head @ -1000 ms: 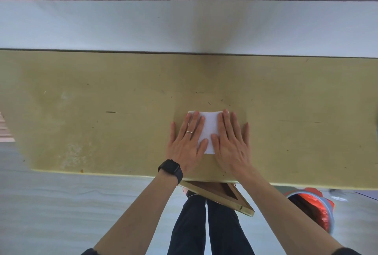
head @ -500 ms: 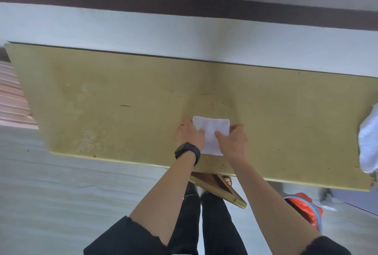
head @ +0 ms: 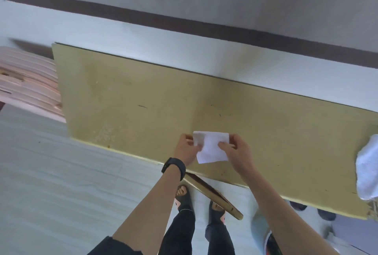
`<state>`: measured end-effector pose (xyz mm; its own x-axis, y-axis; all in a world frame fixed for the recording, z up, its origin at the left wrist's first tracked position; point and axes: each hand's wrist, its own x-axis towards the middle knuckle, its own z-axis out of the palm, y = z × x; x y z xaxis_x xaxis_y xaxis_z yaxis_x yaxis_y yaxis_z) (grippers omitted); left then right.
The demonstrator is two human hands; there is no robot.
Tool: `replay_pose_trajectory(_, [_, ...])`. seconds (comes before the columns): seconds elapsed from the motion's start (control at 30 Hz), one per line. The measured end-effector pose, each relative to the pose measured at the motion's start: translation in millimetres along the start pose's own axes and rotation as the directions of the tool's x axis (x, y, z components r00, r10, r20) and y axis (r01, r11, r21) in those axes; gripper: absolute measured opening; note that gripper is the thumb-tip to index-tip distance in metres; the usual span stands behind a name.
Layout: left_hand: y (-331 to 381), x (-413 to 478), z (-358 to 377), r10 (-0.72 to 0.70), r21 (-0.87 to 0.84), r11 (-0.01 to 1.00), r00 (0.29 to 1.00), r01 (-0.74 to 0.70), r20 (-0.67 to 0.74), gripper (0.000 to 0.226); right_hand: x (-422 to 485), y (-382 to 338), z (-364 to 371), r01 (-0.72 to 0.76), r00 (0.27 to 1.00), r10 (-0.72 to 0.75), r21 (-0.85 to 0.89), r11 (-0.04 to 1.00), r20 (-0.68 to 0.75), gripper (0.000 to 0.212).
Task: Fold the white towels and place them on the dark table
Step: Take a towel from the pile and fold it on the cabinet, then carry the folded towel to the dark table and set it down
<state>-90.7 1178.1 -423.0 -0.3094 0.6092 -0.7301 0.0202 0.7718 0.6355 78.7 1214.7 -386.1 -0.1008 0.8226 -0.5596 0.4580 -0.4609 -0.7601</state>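
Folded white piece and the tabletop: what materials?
Folded towel: thin, matte white cloth, probably; the folds look soft, though paper can't be excluded. Tabletop: likely yellowish laminate or painted board; smooth with a faint sheen, scuffs and a worn speckled patch.

White towel (head: 211, 148), mustard-yellow table (head: 143, 91), perhaps pink chairs (head: 26, 85).

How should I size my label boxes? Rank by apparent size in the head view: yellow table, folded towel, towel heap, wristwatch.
1. yellow table
2. folded towel and towel heap: alike, unranked; the heap is cut by the frame edge
3. wristwatch
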Motion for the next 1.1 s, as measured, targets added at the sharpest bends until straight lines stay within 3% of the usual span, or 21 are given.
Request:
replay_pose_trajectory(0.13, [0.8, -41.2, -19.5, -0.074, -0.244, 0.965, 0.992, 0.098, 0.103, 0.070, -34.1, -39.0, -5.7, 0.187, 0.971, -0.171, -0.088, 0.978, 0.166, 0.008])
replay_pose_trajectory(0.23, [5.5, -84.1, -35.5, -0.041, -0.416, 0.901, 0.980, 0.121, 0.196, 0.061, -64.2, -77.4, -9.6, 0.321, 0.918, -0.263, -0.169, 0.932, 0.296, 0.010])
replay_pose_trajectory(0.37, [3.1, -145.7, -68.5, 0.095, -0.580, 0.813, 0.972, 0.049, 0.214, 0.054, -111.4, -128.4, -6.0, 0.520, 0.786, -0.329, -0.270, 0.811, 0.524, 0.017])
replay_pose_trajectory(0.5, [-13.9, -208.4, -118.2, 0.194, -0.688, 0.720, 0.979, -0.095, 0.067, 0.034, -161.6, -170.1, 20.6, 0.669, 0.663, -0.384, -0.277, 0.690, 0.643, 0.025])
replay_pose_trajectory(0.63, [-62.8, -273.9, -180.3, 0.175, -0.682, 0.662, 0.949, -0.312, -0.264, 0.041, -212.9, -184.8, 79.2, 0.753, 0.579, -0.499, -0.188, 0.631, 0.644, 0.013])
replay_pose_trajectory(0.8, [-158.8, -387.3, -267.0, 0.093, -0.577, 0.611, 0.773, -0.542, -0.627, 0.041, -319.9, -175.5, 198.0, 0.825, 0.424, -0.586, -0.028, 0.564, 0.691, 0.011])
replay_pose_trajectory(0.93, [-245.2, -493.9, -324.3, 0.006, -0.458, 0.638, 0.598, -0.620, -0.801, 0.036, -435.6, -154.1, 293.8, 0.844, 0.278, -0.646, 0.141, 0.518, 0.711, 0.027])
replay_pose_trajectory(1.0, [-297.0, -551.6, -351.6, -0.040, -0.376, 0.667, 0.473, -0.643, -0.880, 0.031, -503.0, -133.1, 345.6, 0.838, 0.200, -0.658, 0.222, 0.499, 0.726, 0.030])
replay_pose_trajectory(1.1, [-365.1, -627.0, -380.6, -0.128, -0.247, 0.740, 0.229, -0.626, -0.965, 0.030, -599.0, -98.7, 411.8, 0.824, 0.080, -0.684, 0.338, 0.455, 0.725, 0.026])
